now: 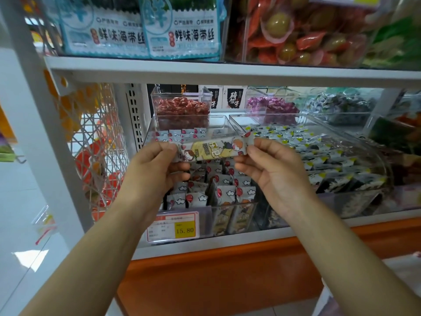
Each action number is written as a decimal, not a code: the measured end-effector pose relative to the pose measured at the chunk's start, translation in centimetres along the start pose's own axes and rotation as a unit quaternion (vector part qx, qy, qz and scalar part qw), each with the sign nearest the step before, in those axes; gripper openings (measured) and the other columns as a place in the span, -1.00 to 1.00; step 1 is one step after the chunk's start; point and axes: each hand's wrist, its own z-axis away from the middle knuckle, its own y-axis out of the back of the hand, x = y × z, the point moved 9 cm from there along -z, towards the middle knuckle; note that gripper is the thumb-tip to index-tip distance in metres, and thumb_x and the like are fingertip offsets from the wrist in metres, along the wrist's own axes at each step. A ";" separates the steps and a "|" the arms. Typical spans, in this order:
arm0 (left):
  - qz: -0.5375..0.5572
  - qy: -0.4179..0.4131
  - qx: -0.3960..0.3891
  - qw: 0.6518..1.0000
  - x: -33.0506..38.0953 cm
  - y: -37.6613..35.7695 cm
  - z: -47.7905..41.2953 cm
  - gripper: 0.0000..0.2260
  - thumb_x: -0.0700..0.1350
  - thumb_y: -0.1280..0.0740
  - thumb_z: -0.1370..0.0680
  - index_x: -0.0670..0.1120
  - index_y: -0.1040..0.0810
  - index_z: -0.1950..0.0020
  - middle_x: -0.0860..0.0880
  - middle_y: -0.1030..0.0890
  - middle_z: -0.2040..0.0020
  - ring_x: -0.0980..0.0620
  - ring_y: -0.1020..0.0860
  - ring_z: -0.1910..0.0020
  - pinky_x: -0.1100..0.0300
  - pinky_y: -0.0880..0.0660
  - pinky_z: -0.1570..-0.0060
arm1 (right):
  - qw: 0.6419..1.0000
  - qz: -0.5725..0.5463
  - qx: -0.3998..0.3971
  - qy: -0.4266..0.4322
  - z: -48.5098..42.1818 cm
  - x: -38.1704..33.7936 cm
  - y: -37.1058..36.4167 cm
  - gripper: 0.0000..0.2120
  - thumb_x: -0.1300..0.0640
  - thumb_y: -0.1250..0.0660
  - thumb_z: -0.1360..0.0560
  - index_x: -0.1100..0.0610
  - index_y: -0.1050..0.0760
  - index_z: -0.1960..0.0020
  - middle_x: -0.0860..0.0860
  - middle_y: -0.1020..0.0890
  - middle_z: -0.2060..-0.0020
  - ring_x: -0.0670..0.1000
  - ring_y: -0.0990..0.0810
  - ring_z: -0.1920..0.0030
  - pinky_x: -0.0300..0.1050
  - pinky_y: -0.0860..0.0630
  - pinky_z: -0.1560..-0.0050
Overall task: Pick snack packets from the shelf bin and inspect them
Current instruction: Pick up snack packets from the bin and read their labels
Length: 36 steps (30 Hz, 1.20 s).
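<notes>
Both hands hold one long snack packet (213, 148) level in front of the clear shelf bin (189, 131). The left hand (157, 169) pinches its left end, and the right hand (273, 169) pinches its right end. Under the packet, the bin is full of similar packets (224, 192). A price tag (174, 228) showing 15.80 is on the bin's front.

1. Price tag (173, 226): "15.80" on its yellow patch.
2. Blue-and-white bags (182, 33), high above the price tag: "鲜味海带丝".
3. Black-and-white box (234, 99), up right of the price tag: "碎银子".
4. Snack packet (211, 149), above the price tag: "乐吧".
</notes>
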 end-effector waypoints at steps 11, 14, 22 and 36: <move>0.017 -0.018 -0.059 0.998 0.2 -0.8 0.4 -0.87 -0.38 -0.25 -0.51 -0.17 -0.50 0.10 -0.06 -0.52 0.24 0.09 -0.60 0.32 0.31 -0.56 0.23 | 0.997 0.062 -0.010 0.036 0.3 -0.5 -0.2 -0.93 0.18 -0.31 -0.47 0.16 -0.53 0.09 0.15 -0.53 0.11 0.00 -0.62 0.29 -0.18 -0.58 0.33; -0.007 -0.006 -0.084 0.996 0.1 -0.9 0.5 -0.70 -0.47 -0.22 -0.47 -0.11 -0.56 0.01 -0.10 -0.61 0.08 0.02 -0.66 0.14 0.21 -0.59 0.09 | 0.993 0.103 -0.027 0.052 0.1 -0.9 -0.2 -0.88 0.33 -0.26 -0.52 0.16 -0.52 0.03 0.11 -0.56 0.13 -0.05 -0.63 0.22 -0.16 -0.59 0.27; -0.159 -0.055 -0.101 0.981 0.6 -1.9 1.3 -0.74 -0.17 -0.34 -0.51 -0.01 -0.54 -0.18 0.02 -0.67 -0.02 0.08 -0.63 -0.03 0.19 -0.51 -0.07 | 0.974 0.205 -0.053 0.085 0.6 -0.8 -1.4 -0.92 0.27 -0.32 -0.50 0.16 -0.53 0.02 0.15 -0.62 0.05 0.07 -0.66 0.08 -0.10 -0.64 0.17; -0.238 -0.075 -0.099 0.963 1.0 -2.6 1.7 -0.81 -0.07 -0.40 -0.44 -0.05 -0.52 -0.01 -0.15 -0.58 0.02 -0.05 -0.59 0.05 0.17 -0.57 0.09 | 0.928 0.333 -0.002 0.164 1.2 -2.4 -1.3 -0.82 0.14 -0.36 -0.48 0.17 -0.58 0.27 0.20 -0.60 0.34 0.17 -0.60 0.27 0.07 -0.59 0.22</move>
